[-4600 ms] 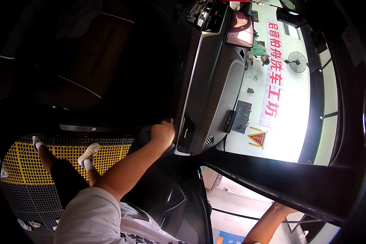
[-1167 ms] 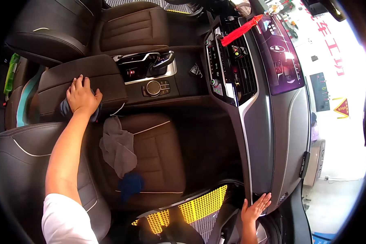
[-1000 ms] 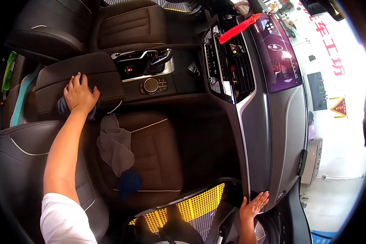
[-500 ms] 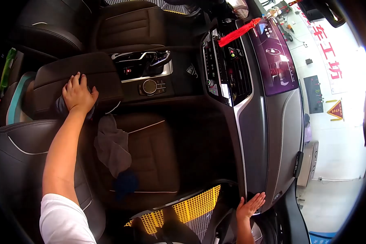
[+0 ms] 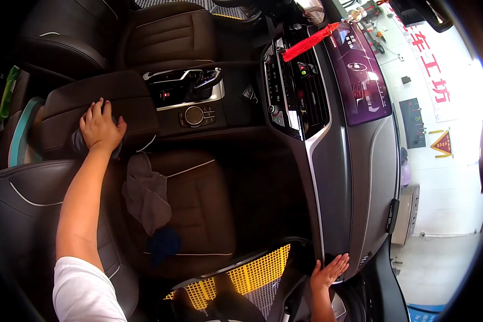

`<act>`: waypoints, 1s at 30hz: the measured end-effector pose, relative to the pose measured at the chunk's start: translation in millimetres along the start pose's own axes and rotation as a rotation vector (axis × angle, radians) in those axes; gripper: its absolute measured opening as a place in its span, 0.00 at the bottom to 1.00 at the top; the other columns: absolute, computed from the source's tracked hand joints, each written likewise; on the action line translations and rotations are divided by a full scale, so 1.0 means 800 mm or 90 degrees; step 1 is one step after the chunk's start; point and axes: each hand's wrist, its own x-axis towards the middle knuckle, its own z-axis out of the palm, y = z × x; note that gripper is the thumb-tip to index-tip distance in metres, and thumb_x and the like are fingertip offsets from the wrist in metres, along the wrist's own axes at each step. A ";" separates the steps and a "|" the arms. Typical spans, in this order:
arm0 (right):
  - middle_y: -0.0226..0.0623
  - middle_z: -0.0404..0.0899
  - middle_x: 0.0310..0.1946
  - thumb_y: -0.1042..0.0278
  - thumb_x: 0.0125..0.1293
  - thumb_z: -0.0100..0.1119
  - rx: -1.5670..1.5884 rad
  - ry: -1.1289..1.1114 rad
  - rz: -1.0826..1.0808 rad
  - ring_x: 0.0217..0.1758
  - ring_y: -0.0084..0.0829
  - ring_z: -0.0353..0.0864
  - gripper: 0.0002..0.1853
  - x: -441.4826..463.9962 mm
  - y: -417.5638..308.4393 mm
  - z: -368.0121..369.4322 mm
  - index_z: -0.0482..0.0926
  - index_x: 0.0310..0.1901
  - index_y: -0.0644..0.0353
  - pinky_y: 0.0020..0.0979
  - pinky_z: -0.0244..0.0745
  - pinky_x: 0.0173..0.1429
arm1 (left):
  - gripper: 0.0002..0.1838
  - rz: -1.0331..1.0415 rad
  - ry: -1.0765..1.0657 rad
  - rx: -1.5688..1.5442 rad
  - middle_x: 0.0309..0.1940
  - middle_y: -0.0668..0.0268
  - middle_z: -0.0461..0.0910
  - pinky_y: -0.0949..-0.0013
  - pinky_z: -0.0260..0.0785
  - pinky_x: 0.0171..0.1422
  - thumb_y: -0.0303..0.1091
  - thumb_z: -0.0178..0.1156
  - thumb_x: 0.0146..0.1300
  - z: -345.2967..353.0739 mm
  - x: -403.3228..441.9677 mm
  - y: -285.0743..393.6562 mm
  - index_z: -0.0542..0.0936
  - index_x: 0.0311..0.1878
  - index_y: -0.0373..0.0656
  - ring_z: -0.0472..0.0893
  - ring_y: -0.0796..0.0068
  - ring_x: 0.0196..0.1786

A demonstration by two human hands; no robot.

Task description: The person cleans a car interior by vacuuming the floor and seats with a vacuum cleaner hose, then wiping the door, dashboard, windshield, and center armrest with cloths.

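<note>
My left hand (image 5: pixel 101 130) lies palm down on the dark brown centre armrest (image 5: pixel 64 107), fingers stretched over its top. Bunched under the palm is a dark grey cloth (image 5: pixel 79 144), held against the armrest's near side. At the lower right, my right hand (image 5: pixel 327 272) rests flat on the end of the dashboard (image 5: pixel 335 214), its fingers extended and nothing in it. On the near seat (image 5: pixel 204 198) lie a crumpled grey-brown cloth (image 5: pixel 147 193) and a dark blue cloth (image 5: pixel 165 242).
Ahead of the armrest are the gear lever (image 5: pixel 208 79) and a round control knob (image 5: pixel 195 115). A red tassel (image 5: pixel 311 42) hangs before the screen (image 5: pixel 359 80). A green packet (image 5: pixel 8 94) lies at far left. Yellow floor grating (image 5: pixel 257 268) shows through the door opening.
The whole view has shifted very slightly. Both hands keep nearly the same places, the left on the cloth and armrest, the right on the dashboard end.
</note>
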 end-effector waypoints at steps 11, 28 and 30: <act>0.64 0.48 0.73 0.49 0.72 0.48 0.030 -0.025 0.007 0.77 0.61 0.47 0.40 -0.002 0.003 -0.001 0.51 0.71 0.77 0.58 0.41 0.77 | 0.29 0.004 0.012 -0.006 0.65 0.66 0.70 0.53 0.56 0.70 0.48 0.59 0.57 0.000 -0.001 0.000 0.76 0.61 0.47 0.66 0.61 0.69; 0.62 0.46 0.75 0.50 0.71 0.51 0.030 -0.052 0.014 0.78 0.60 0.44 0.41 -0.002 0.002 -0.005 0.48 0.72 0.76 0.58 0.39 0.78 | 0.28 0.021 0.053 -0.024 0.63 0.66 0.72 0.54 0.57 0.69 0.47 0.60 0.55 0.004 -0.002 -0.004 0.77 0.59 0.46 0.68 0.62 0.66; 0.63 0.46 0.74 0.50 0.71 0.51 0.029 -0.058 0.018 0.78 0.60 0.44 0.42 -0.001 0.001 -0.006 0.48 0.72 0.76 0.58 0.39 0.78 | 0.28 0.022 0.074 -0.020 0.62 0.66 0.74 0.55 0.58 0.69 0.48 0.61 0.53 0.007 -0.003 -0.005 0.78 0.57 0.47 0.69 0.64 0.66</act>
